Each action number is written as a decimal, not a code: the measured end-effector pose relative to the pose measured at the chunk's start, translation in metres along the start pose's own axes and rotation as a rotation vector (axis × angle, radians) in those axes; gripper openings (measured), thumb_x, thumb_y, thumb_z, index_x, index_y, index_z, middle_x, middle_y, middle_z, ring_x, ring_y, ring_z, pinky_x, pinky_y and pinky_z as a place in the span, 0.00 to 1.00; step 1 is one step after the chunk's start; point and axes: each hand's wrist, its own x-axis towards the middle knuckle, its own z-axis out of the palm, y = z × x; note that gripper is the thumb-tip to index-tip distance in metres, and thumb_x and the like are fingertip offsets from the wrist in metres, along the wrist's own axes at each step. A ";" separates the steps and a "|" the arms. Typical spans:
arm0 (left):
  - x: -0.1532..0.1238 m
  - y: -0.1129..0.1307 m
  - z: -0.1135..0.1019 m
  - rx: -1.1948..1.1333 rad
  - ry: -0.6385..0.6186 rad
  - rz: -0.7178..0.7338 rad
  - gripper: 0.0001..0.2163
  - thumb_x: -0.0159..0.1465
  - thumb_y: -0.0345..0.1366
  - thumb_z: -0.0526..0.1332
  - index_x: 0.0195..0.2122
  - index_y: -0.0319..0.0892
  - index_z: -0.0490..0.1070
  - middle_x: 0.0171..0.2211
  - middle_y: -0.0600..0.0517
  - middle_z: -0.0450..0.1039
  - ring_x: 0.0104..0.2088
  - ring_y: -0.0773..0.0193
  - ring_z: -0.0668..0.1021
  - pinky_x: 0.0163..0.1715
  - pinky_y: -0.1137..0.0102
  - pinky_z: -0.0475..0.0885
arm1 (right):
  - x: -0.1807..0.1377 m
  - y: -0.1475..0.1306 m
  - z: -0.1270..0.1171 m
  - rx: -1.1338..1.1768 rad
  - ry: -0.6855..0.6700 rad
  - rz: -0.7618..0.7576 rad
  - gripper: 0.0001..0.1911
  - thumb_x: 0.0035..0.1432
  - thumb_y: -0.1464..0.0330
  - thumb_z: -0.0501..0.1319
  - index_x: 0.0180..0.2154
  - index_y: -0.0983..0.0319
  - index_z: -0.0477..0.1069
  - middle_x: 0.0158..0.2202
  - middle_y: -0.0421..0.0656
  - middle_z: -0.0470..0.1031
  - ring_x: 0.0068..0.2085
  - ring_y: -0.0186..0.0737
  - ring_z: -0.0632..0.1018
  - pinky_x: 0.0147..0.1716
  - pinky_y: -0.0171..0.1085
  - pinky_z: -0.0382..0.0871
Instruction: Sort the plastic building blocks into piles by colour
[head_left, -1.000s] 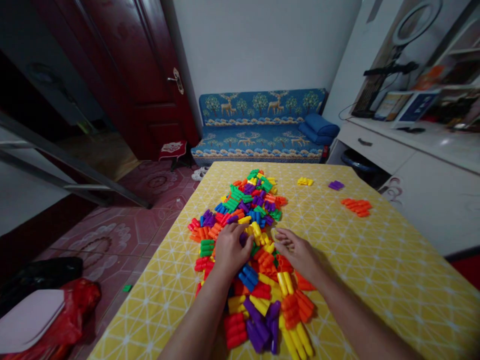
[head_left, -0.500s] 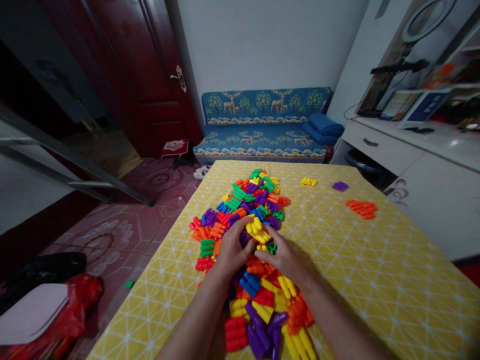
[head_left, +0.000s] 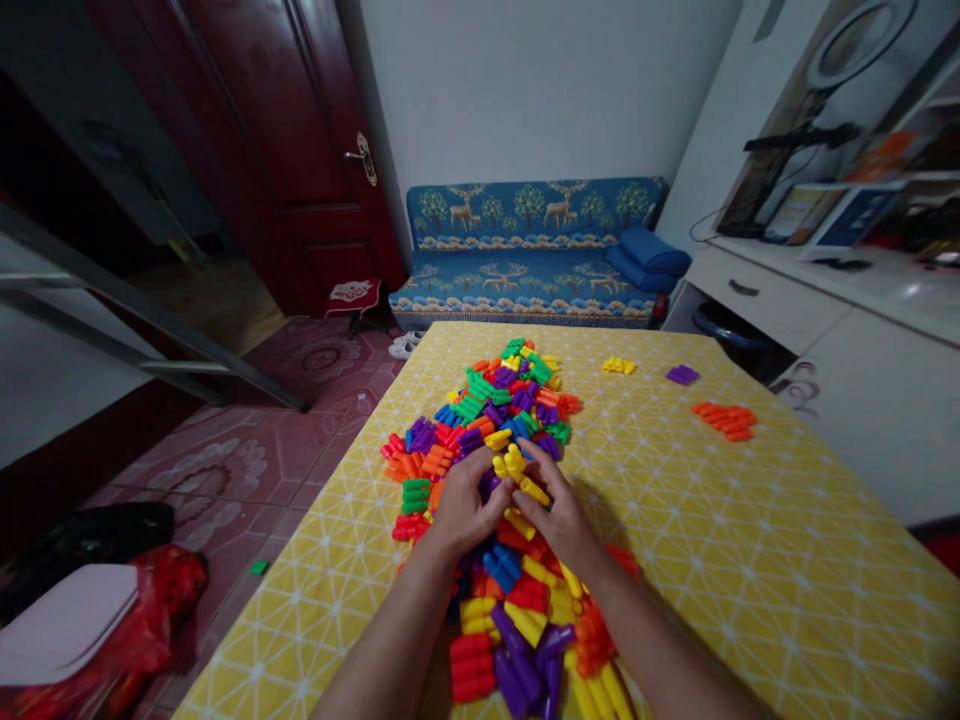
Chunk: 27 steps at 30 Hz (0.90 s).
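Above the middle of a long heap of bullet-shaped plastic building blocks (head_left: 471,408), my two hands are close together. My left hand (head_left: 471,505) is closed, its thumb and fingers curled on yellow building blocks (head_left: 511,464). From the other side my right hand (head_left: 556,508) grips the same yellow blocks between thumb and fingers. Parts of the yellow pieces are hidden by the fingers. Below the wrists lie blue blocks (head_left: 501,568), red blocks (head_left: 472,668) and purple blocks (head_left: 517,660).
On the right of the yellow-patterned table (head_left: 750,540) lie separate yellow blocks (head_left: 619,365), purple blocks (head_left: 682,374) and a joined orange row (head_left: 724,421). A blue sofa (head_left: 525,280) stands beyond. White cabinets (head_left: 885,400) are at the right, and a red bag (head_left: 161,620) is at lower left.
The yellow blocks between my hands have turned, and my right hand has shifted slightly with its fingers closer in. The heap and the separate blocks look the same.
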 end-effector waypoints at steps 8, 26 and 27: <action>0.000 -0.003 0.005 0.071 -0.026 -0.008 0.08 0.59 0.30 0.58 0.40 0.41 0.72 0.37 0.48 0.76 0.38 0.59 0.78 0.40 0.67 0.71 | 0.003 0.009 -0.004 -0.142 0.178 -0.060 0.18 0.61 0.60 0.61 0.51 0.57 0.69 0.48 0.44 0.76 0.49 0.43 0.76 0.50 0.40 0.71; -0.001 -0.004 0.004 0.061 0.059 -0.064 0.05 0.64 0.36 0.60 0.37 0.41 0.72 0.33 0.50 0.76 0.34 0.62 0.78 0.36 0.70 0.71 | 0.003 -0.001 -0.004 -0.119 0.163 -0.014 0.15 0.62 0.55 0.59 0.40 0.61 0.71 0.38 0.41 0.77 0.41 0.40 0.77 0.40 0.34 0.70; -0.001 -0.004 0.004 0.062 0.063 -0.063 0.05 0.64 0.36 0.60 0.37 0.41 0.72 0.33 0.50 0.76 0.34 0.62 0.78 0.37 0.70 0.71 | 0.003 -0.001 -0.004 -0.117 0.164 -0.008 0.16 0.62 0.55 0.59 0.41 0.61 0.71 0.38 0.41 0.77 0.41 0.40 0.77 0.40 0.33 0.70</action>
